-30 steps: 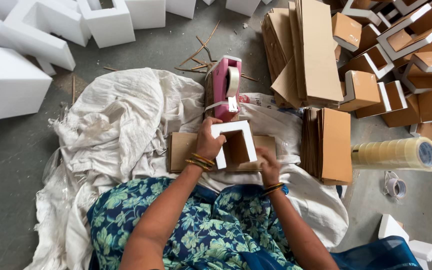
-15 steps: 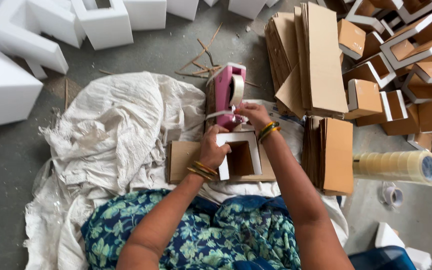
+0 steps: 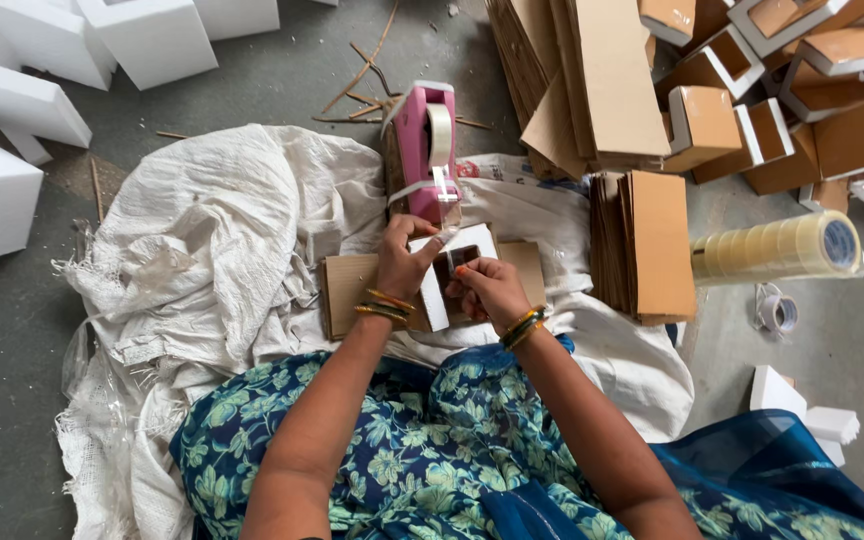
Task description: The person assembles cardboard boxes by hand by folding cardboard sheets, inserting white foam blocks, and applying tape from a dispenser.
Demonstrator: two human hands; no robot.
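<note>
Person seated on floor, arms forward over lap. Left hand [image 3: 404, 262] curled around the top edge of a small white foam frame [image 3: 439, 290], fingers bent and pressed onto it, thumb side near the strip of clear tape hanging from the dispenser. Right hand [image 3: 487, 288] closed on the frame's right side, fingertips pinching it; orange-painted nails visible. Frame is rectangular, matte white, with a brown cardboard insert showing in its opening. It sits on a flat brown cardboard sheet [image 3: 350, 290], which lies on a crumpled off-white woven sack cloth [image 3: 212, 240].

Pink tape dispenser [image 3: 424, 150], smooth plastic, stands just beyond the hands, a roll of pale tape mounted on top.

To the right: upright stack of flat corrugated cardboard pieces [image 3: 647, 245], edges ribbed. Beside it a long stack of clear tape rolls [image 3: 777, 247], glossy, yellowish, lying on its side. Upper left: blocky white foam pieces [image 3: 12, 100] on grey concrete. Upper right: heap of cardboard-and-foam boxes [image 3: 802, 90].
</note>
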